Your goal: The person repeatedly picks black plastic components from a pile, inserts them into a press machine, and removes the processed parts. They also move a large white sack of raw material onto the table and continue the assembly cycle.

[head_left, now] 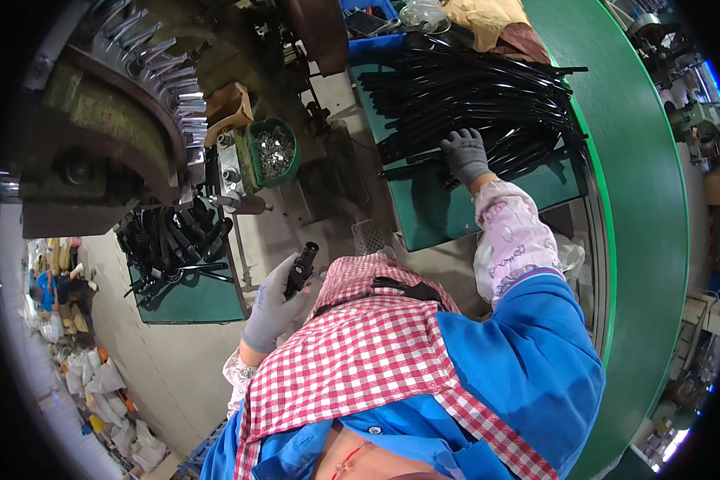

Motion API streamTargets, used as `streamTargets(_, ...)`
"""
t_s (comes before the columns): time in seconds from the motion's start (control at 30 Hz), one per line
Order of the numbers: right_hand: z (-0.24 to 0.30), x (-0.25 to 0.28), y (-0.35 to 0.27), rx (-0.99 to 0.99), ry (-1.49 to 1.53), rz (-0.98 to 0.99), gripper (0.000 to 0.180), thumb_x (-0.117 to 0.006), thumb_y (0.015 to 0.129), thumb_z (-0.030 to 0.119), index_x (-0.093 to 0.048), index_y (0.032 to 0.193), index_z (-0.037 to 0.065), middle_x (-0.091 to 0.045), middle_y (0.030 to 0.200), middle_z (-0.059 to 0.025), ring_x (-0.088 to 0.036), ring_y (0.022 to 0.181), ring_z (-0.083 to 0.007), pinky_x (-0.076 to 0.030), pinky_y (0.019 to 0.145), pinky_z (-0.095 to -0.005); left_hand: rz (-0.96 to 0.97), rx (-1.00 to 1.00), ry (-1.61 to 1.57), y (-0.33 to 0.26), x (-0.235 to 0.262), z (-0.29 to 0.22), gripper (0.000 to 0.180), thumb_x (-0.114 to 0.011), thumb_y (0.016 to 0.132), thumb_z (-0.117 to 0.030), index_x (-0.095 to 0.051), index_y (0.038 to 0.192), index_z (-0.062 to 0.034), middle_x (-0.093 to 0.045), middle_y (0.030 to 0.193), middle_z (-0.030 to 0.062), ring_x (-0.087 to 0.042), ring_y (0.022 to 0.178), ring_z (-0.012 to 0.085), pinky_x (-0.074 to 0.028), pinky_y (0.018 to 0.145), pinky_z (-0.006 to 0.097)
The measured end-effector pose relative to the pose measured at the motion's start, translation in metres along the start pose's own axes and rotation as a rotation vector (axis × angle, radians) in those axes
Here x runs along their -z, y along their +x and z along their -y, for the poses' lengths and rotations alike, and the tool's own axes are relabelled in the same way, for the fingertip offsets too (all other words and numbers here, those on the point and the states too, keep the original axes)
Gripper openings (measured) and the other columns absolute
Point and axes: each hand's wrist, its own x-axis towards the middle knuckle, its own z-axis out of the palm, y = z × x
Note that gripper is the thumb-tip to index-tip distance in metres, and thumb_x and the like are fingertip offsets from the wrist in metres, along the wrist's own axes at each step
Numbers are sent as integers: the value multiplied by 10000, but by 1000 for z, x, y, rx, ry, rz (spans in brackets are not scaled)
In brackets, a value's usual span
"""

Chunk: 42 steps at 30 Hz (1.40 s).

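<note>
My left hand point(275, 302), in a grey glove, is closed round a short black cylindrical part point(302, 268) with a ring-shaped opening at its upper end. It is held in front of my apron, to the left. My right hand point(465, 154), also gloved, reaches out over a large pile of long, glossy black rods point(480, 92). Its fingers curl down over a rod at the pile's near side; the fingertips are partly hidden. The pile lies on a green-topped table point(440, 212).
A machine with a curved row of metal clamps point(176, 88) stands at the left, beside a green bowl point(298, 164) of small metal pieces. Below it, black parts point(176, 236) lie on another green stand point(192, 310). A long green bench point(644, 200) runs along the right; a blue bin point(376, 42) is at the back.
</note>
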Motion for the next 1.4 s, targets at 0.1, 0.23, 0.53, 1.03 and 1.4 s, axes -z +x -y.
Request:
streamTargets(0.1, -5, 4, -14, 157, 10, -181, 317, -605, 828, 157, -660, 1135, 216, -630, 1054, -32, -582, 1086, -239, -394, 1032, -443, -30, 11, -2, -3, 0, 0, 574, -668, 812, -19, -496, 1355, 48, -656, 1078, 137, -621, 976, 184, -481, 887, 298)
streamTargets(0.23, 16, 57, -43, 254, 67, -254, 445, -630, 819, 163, -591, 1257, 235, -597, 1005, -37, -602, 976, -235, -452, 901, -403, -97, -53, 144, -2, 6, 16, 572, -697, 804, -46, -521, 1342, 30, -664, 1121, 180, -661, 1004, 252, -504, 883, 324)
streamTargets(0.53, 98, 205, -85, 697, 450, -325, 324, -634, 915, 351, -639, 1211, 220, -572, 765, -29, -617, 663, -236, -489, 556, -359, -70, -474, 556, 16, 55, -21, 560, -835, 674, -188, -622, 1173, -48, -653, 872, 149, -635, 728, 350, -492, 638, 391)
streamTargets(1.03, 191, 261, -59, 937, 53, -241, 356, -562, 954, 462, -608, 1210, 219, -595, 732, -26, -631, 646, -214, -472, 541, -372, 18, -438, 768, -24, 117, -12, 454, -761, 796, -340, -605, 1130, -76, -669, 840, 102, -657, 742, 328, -502, 651, 399)
streamTargets(1.4, 271, 257, -31, 860, 204, -403, 342, -629, 910, 450, -634, 1134, 193, -591, 651, -15, -611, 559, -209, -469, 503, -347, -207, -664, 1165, -5, 180, 29, 469, -747, 795, -378, -590, 1120, -79, -638, 799, 41, -630, 675, 250, -476, 635, 371)
